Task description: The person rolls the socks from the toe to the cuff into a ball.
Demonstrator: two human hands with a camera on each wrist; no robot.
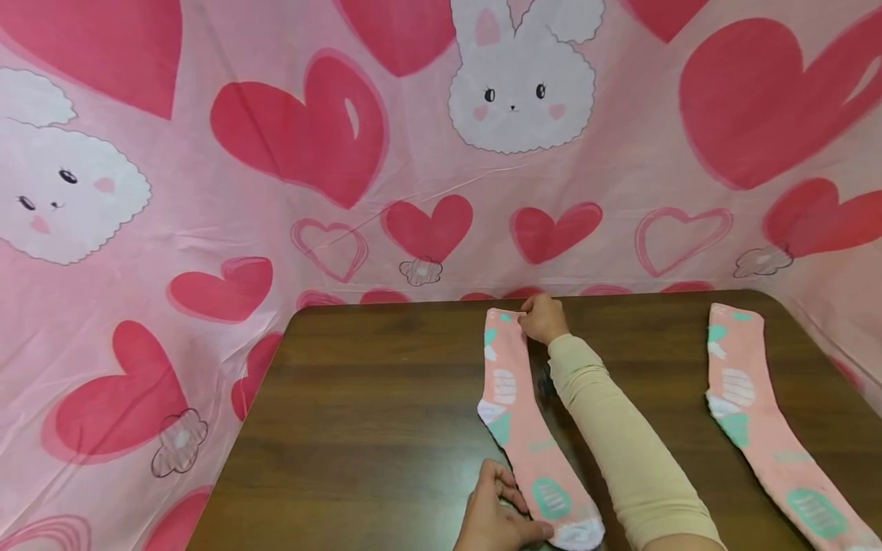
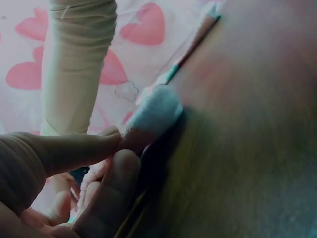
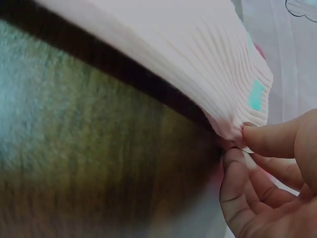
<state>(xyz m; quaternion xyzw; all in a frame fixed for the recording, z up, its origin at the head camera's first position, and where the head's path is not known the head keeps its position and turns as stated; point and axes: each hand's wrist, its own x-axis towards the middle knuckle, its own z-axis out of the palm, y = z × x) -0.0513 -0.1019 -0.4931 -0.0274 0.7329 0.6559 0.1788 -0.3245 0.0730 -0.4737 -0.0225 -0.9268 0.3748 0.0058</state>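
Observation:
A pink sock (image 1: 517, 360) with green and white patches lies lengthwise on the table, its cuff at the far edge and its white toe close to me. My right hand (image 1: 544, 319) pinches the right corner of the cuff; in the right wrist view the ribbed edge (image 3: 218, 84) bunches between thumb and fingers. Near the toe, my left hand (image 1: 489, 509) grips the sock's left edge. The left wrist view shows thumb and forefinger meeting on the fabric just beside a white patch (image 2: 156, 111). A matching sock (image 1: 740, 383) lies flat to the right, untouched.
The dark wooden table (image 1: 344, 413) has rounded far corners. A pink cloth (image 1: 420, 168) printed with hearts and rabbits hangs behind it and along the sides. My right forearm, in a cream sleeve (image 1: 620, 444), stretches between the two socks.

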